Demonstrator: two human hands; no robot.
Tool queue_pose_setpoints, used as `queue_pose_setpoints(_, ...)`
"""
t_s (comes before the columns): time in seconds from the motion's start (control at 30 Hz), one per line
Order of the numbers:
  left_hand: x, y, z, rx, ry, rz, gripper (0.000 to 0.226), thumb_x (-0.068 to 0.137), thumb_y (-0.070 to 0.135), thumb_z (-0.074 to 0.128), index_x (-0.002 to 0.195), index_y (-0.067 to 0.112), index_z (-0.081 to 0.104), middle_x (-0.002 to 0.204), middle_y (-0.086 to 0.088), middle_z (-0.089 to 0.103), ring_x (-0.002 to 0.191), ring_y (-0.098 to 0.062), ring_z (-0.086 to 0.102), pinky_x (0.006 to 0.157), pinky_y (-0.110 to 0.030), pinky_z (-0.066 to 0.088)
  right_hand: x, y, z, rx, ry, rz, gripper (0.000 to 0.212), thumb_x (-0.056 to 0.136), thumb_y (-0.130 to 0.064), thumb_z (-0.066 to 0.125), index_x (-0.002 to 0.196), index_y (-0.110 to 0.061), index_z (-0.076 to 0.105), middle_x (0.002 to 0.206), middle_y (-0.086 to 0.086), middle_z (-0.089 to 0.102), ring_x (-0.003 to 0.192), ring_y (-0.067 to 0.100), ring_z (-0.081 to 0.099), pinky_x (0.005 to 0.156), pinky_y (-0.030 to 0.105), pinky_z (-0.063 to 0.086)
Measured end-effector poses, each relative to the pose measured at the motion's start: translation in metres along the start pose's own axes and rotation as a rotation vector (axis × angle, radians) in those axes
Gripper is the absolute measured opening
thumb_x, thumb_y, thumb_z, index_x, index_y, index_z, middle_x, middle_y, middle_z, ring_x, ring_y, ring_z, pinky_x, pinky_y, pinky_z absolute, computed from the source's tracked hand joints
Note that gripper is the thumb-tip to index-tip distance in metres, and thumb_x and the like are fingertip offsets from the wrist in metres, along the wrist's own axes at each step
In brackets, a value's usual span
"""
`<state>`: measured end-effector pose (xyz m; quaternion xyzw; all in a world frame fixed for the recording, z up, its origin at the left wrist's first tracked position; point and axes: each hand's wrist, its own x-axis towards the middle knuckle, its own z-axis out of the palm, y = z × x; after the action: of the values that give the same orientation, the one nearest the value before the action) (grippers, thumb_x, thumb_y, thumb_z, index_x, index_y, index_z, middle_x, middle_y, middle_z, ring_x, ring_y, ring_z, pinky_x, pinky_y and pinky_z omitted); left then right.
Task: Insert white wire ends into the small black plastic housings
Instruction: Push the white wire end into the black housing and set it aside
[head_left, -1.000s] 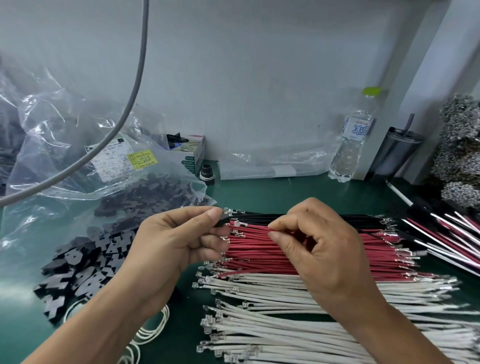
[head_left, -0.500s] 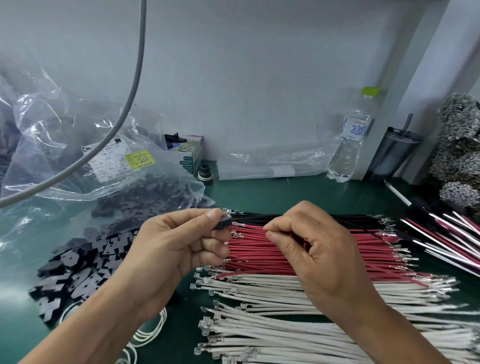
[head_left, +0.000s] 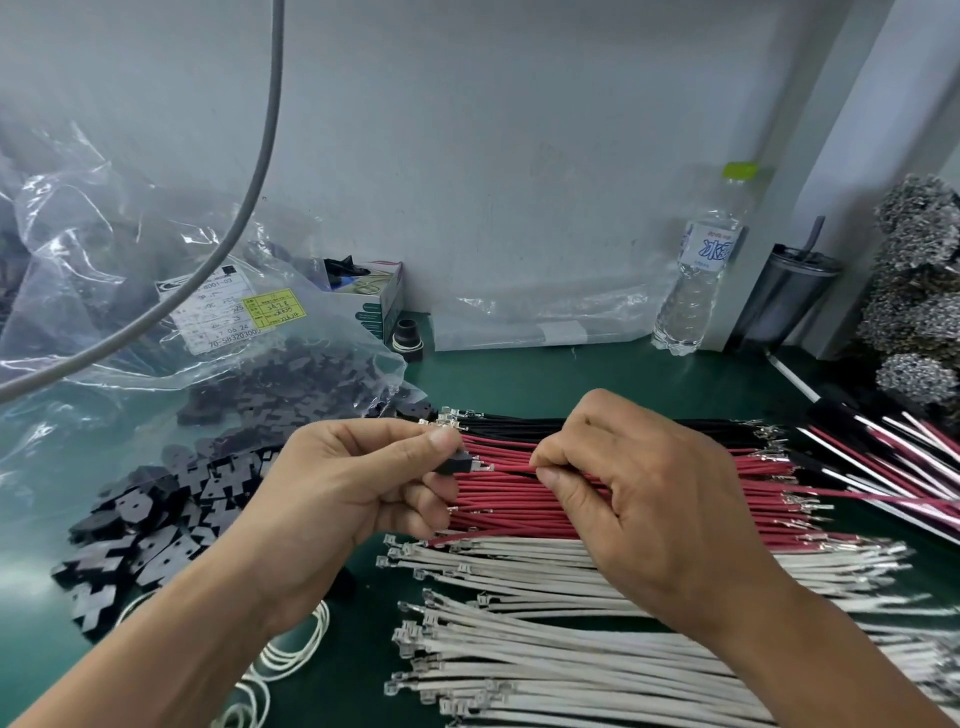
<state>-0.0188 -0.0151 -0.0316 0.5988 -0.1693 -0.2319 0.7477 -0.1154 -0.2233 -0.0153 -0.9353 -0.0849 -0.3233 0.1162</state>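
Black housing (head_left: 456, 462) pinched in left hand (head_left: 353, 483); right hand (head_left: 639, 499) pinches red wire (head_left: 511, 467) just beside it.

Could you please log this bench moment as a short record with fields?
left hand: pinches a small black housing
right hand: pinches a red wire, its metal end at the housing
white wires: loose rows, nearest the person
red wires: row beyond the white ones
black wires: farthest row
spare housings: heap at left, spilling from a clear bag
water bottle: upright by the wall
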Motion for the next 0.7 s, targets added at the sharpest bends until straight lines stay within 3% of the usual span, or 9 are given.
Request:
queue_pose_setpoints(0.33,0.001,-0.005,0.010,-0.149,0.024,-0.027,0.038,0.075,0.031,0.078,0.097,0.000,0.079,0.081,-0.018,0.073,0.063,-0.022,0.070,0.056,-0.027,0.060,-0.004,-0.011,0.015,0.218,0.019,0.104,0.014,0.097,-0.032,0.056,0.090,-0.027,0.067,0.087,-0.014,0.056,0.077,0.009,0.058,0.064,0.035,0.050)
queue_pose_setpoints(0.47,-0.003,-0.005,0.012,0.192,0.123,0.185,0.034,0.070,0.038,0.080,0.101,0.025,0.082,0.092,-0.010,0.080,0.074,-0.022,0.076,0.062,-0.025,0.061,-0.005,-0.007,0.017,0.160,0.029,0.131,0.015,0.100,-0.035,0.054,0.091,-0.030,0.065,0.088,-0.015,0.056,0.077,0.007,0.058,0.062,0.035,0.051)
queue_pose_setpoints(0.57,-0.005,-0.004,0.008,0.465,0.101,0.305,0.034,0.069,0.031,0.087,0.102,0.035,0.080,0.085,-0.003,0.080,0.070,-0.019,0.075,0.065,-0.022,0.061,-0.007,-0.003,0.021,0.176,0.020,0.156,0.014,0.102,-0.034,0.056,0.092,-0.031,0.065,0.088,-0.015,0.057,0.077,0.007,0.058,0.062,0.035,0.051)
queue_pose_setpoints(0.7,-0.004,-0.005,0.008,0.390,0.102,0.280,0.025,0.069,0.014,0.084,0.091,0.025,0.083,0.078,-0.007,0.079,0.063,-0.022,0.076,0.060,-0.021,0.060,-0.006,-0.004,0.020,0.206,0.017,0.131,0.019,0.097,-0.040,0.057,0.088,-0.028,0.069,0.084,-0.015,0.057,0.076,0.008,0.058,0.062,0.035,0.051)
